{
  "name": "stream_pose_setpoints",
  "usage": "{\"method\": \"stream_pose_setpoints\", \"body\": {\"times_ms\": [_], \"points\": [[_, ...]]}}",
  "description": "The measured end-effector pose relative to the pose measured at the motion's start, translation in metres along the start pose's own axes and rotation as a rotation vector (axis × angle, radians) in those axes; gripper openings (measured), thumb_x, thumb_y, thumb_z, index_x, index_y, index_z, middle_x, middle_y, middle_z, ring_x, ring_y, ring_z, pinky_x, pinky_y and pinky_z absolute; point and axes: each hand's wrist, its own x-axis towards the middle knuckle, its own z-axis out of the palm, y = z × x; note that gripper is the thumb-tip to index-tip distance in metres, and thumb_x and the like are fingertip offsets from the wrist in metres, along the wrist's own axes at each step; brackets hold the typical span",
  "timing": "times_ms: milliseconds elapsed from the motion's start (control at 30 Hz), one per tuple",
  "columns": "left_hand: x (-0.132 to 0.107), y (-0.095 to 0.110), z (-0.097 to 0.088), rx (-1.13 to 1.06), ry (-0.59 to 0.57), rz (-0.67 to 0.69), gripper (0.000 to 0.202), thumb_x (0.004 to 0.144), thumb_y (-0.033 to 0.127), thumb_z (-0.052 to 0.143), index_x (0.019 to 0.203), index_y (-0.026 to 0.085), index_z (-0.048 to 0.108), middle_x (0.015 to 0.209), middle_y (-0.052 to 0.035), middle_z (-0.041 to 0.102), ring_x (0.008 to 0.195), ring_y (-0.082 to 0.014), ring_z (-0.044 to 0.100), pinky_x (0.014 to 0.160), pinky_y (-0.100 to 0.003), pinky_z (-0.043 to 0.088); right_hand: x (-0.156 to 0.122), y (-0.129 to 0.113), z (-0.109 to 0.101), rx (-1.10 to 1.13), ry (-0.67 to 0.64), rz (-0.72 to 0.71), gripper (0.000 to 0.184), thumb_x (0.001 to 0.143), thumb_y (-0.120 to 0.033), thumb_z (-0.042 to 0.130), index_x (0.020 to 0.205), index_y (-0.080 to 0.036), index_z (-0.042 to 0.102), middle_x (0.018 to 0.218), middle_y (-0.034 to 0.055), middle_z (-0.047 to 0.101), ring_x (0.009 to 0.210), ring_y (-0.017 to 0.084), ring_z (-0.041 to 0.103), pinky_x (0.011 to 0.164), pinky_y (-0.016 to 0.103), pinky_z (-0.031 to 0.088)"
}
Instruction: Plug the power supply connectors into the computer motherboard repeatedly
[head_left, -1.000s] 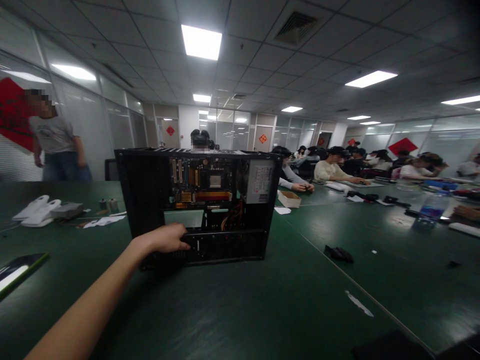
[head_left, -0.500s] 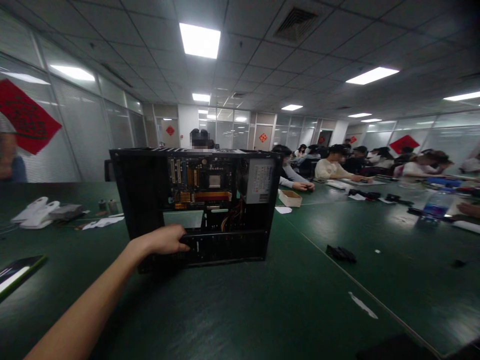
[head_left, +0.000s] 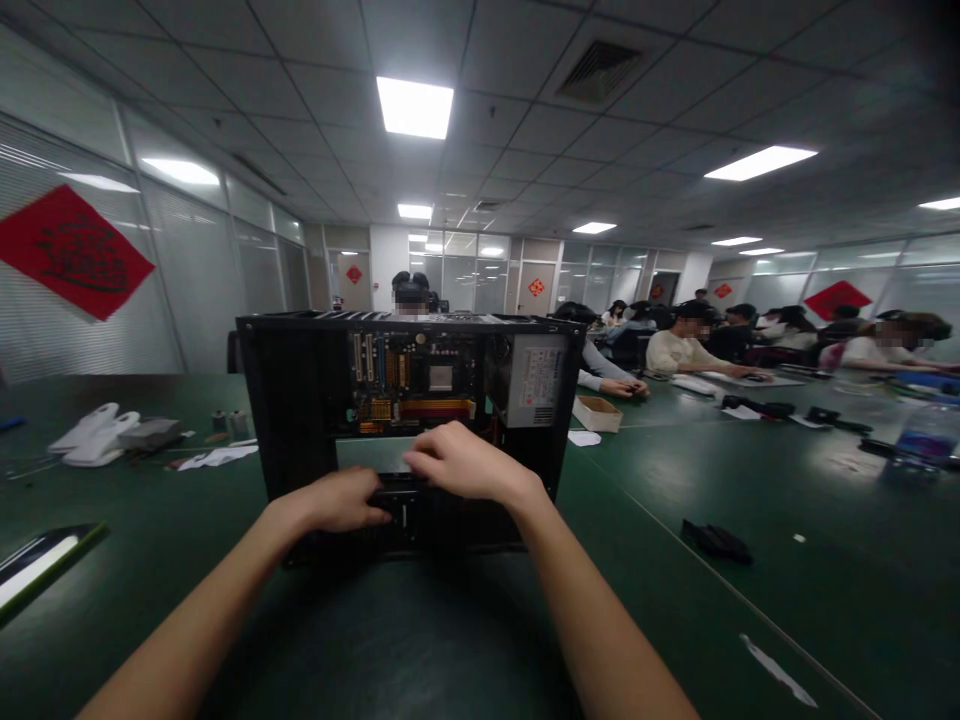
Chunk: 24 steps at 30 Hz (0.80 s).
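An open black computer case (head_left: 261, 400) stands upright on the green table, its inside facing me. A motherboard (head_left: 454, 352) is mounted in it, with a silver power supply (head_left: 538, 378) at the upper right. My left hand (head_left: 337, 498) is closed around the case's lower front bar, thumb over it. My right hand (head_left: 469, 462) reaches to the same area, just right of the left, fingers curled by the edge of a flat grey metal piece (head_left: 364, 454). What those fingertips pinch, if anything, is hidden.
Left of the case lie a white object (head_left: 97, 435), a grey block (head_left: 150, 433) and paper (head_left: 217, 458). A green-edged device (head_left: 49, 565) is nearer me. To the right are a small box (head_left: 598, 414), a black item (head_left: 716, 540) and a bottle (head_left: 930, 435). Other people sit further off.
My right hand has come into view and moved to the case's lower middle. My left hand keeps its grip. The view has shifted a little up and to the left.
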Motion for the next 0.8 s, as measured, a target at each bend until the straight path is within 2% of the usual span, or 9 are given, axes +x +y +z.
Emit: {"method": "stream_pose_setpoints", "body": {"times_ms": [33, 67, 133, 200, 367, 467, 633, 700, 800], "points": [[0.000, 0.001, -0.002, 0.023, -0.079, 0.005, 0.028, 0.073, 0.043, 0.065, 0.083, 0.018, 0.073, 0.079, -0.0055, 0.072, 0.069, -0.0230, 0.065, 0.060, -0.029, 0.048, 0.004, 0.017, 0.001, -0.090, -0.023, 0.072, 0.033, 0.095, -0.029, 0.049, 0.083, -0.010, 0.072, 0.079, 0.0068, 0.071, 0.070, 0.014, 0.059, 0.064, 0.025, 0.038], [0.000, 0.002, -0.003, 0.046, -0.138, 0.006, 0.028, 0.075, 0.043, 0.063, 0.084, 0.017, 0.073, 0.082, -0.0073, 0.072, 0.071, -0.0238, 0.066, 0.060, -0.030, 0.048, 0.008, 0.035, 0.003, -0.113, -0.113, 0.133, 0.028, 0.093, -0.028, 0.052, 0.090, -0.011, 0.074, 0.085, 0.0076, 0.073, 0.075, 0.015, 0.061, 0.064, 0.025, 0.038], [-0.002, 0.005, -0.007, 0.045, -0.174, 0.008, 0.029, 0.078, 0.042, 0.059, 0.085, 0.018, 0.073, 0.084, -0.0083, 0.073, 0.073, -0.0240, 0.066, 0.061, -0.029, 0.048, 0.014, 0.067, 0.011, -0.124, -0.275, 0.263, 0.032, 0.094, -0.032, 0.051, 0.109, -0.014, 0.072, 0.104, 0.0089, 0.073, 0.088, 0.018, 0.065, 0.067, 0.023, 0.042], [-0.003, 0.009, -0.010, 0.028, -0.183, 0.010, 0.029, 0.079, 0.041, 0.057, 0.085, 0.018, 0.073, 0.083, -0.0074, 0.073, 0.072, -0.0233, 0.066, 0.060, -0.029, 0.047, 0.019, 0.090, 0.020, -0.153, -0.376, 0.344, 0.035, 0.092, -0.033, 0.053, 0.118, -0.017, 0.069, 0.115, 0.0090, 0.071, 0.098, 0.020, 0.067, 0.071, 0.023, 0.044], [-0.006, 0.017, -0.014, 0.040, -0.192, 0.001, 0.029, 0.080, 0.040, 0.057, 0.087, 0.018, 0.074, 0.083, -0.0072, 0.074, 0.072, -0.0231, 0.067, 0.061, -0.029, 0.048, 0.027, 0.102, 0.031, -0.184, -0.503, 0.432, 0.040, 0.085, -0.034, 0.061, 0.116, -0.012, 0.071, 0.115, 0.0177, 0.070, 0.102, 0.031, 0.067, 0.074, 0.032, 0.049], [-0.006, 0.019, -0.015, 0.052, -0.193, -0.017, 0.031, 0.080, 0.042, 0.056, 0.087, 0.018, 0.074, 0.083, -0.0081, 0.074, 0.073, -0.0240, 0.067, 0.061, -0.030, 0.048, 0.028, 0.101, 0.032, -0.162, -0.534, 0.444, 0.041, 0.085, -0.037, 0.060, 0.116, -0.013, 0.071, 0.114, 0.0171, 0.071, 0.099, 0.030, 0.068, 0.073, 0.032, 0.050], [-0.006, 0.016, -0.014, 0.024, -0.160, -0.025, 0.040, 0.080, 0.052, 0.057, 0.092, 0.018, 0.075, 0.091, -0.0108, 0.074, 0.081, -0.0285, 0.069, 0.070, -0.035, 0.052, 0.024, 0.102, 0.032, -0.113, -0.458, 0.433, 0.039, 0.089, -0.042, 0.056, 0.108, -0.013, 0.073, 0.103, 0.0137, 0.073, 0.085, 0.024, 0.068, 0.065, 0.028, 0.046], [-0.007, 0.013, -0.014, -0.013, -0.136, -0.003, 0.048, 0.080, 0.057, 0.057, 0.105, 0.018, 0.073, 0.103, -0.0115, 0.074, 0.093, -0.0302, 0.068, 0.081, -0.037, 0.053, 0.024, 0.102, 0.033, -0.031, -0.329, 0.408, 0.035, 0.090, -0.042, 0.055, 0.097, -0.013, 0.074, 0.092, 0.0098, 0.074, 0.076, 0.020, 0.065, 0.061, 0.026, 0.043], [-0.008, 0.010, -0.014, -0.087, -0.098, 0.041, 0.066, 0.080, 0.063, 0.057, 0.129, 0.019, 0.061, 0.125, -0.0128, 0.067, 0.113, -0.0317, 0.063, 0.097, -0.039, 0.048, 0.029, 0.103, 0.035, 0.201, -0.025, 0.395, 0.039, 0.095, -0.040, 0.048, 0.081, -0.013, 0.072, 0.075, 0.0047, 0.069, 0.066, 0.015, 0.059, 0.062, 0.024, 0.040]]}}
